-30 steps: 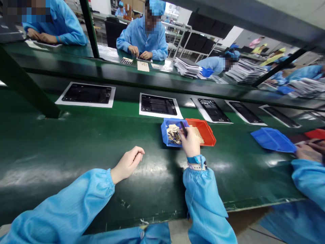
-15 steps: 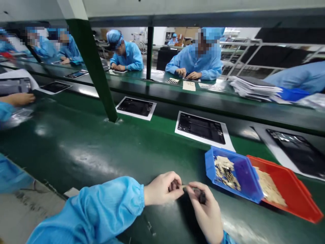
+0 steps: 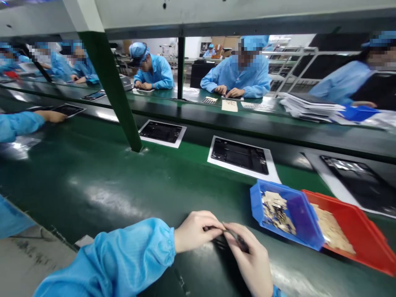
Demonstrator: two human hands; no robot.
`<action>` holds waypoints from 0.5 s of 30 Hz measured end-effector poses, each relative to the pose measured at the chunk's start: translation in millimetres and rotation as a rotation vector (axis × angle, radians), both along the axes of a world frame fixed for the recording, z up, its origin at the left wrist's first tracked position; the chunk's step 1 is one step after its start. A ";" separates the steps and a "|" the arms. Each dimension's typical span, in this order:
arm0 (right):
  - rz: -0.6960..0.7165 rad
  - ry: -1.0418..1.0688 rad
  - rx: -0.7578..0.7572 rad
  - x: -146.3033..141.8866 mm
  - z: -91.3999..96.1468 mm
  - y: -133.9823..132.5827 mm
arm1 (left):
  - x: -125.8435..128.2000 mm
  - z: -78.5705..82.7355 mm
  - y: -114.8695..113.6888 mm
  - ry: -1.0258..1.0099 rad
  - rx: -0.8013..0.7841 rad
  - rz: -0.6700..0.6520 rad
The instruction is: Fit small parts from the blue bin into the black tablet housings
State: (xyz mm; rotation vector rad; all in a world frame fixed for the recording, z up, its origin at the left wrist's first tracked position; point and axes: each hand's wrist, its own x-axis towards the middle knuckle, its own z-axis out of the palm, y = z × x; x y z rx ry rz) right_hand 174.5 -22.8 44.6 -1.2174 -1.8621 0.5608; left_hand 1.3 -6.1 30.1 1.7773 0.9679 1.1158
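My left hand [image 3: 198,234] comes in from the lower left, above the green bench. Its thumb and forefinger are pinched together, and whatever small thing lies between them is too tiny to name. Just to its right, my right hand [image 3: 250,256] is also closed, fingertips meeting those of the left. A small dark object [image 3: 243,244] shows partly inside the right hand's curled fingers; its kind is hidden. Right of both hands stands a blue bin [image 3: 305,220] with small cream-and-dark pieces [image 3: 278,210]. Beside it, a red bin [image 3: 360,231] holds flat cream pieces [image 3: 332,229].
Dark flat device panels [image 3: 239,156] lie on white sheets along the conveyor beyond the bench [image 3: 123,177]. A green post [image 3: 116,90] rises at centre left. Co-workers in blue sit opposite; a co-worker's hand [image 3: 55,116] reaches in at left. Papers [image 3: 309,108] are stacked at the far right.
My fingertips have come closer together, so the pale piece between them no longer shows. The panels have shifted slightly left. At the left, the co-worker's hand has moved right, towards a panel.
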 end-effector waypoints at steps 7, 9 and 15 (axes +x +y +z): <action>-0.008 0.003 -0.007 -11.8 5.4 -11.2 | -0.1 -2.6 -5.3 0.070 0.049 -0.012; -0.006 0.004 0.002 -13.7 5.5 -12.2 | -0.2 -0.8 -5.8 0.083 0.064 -0.020; -0.605 -0.054 0.166 50.3 13.2 18.8 | -3.2 2.7 -11.5 0.091 0.041 -0.084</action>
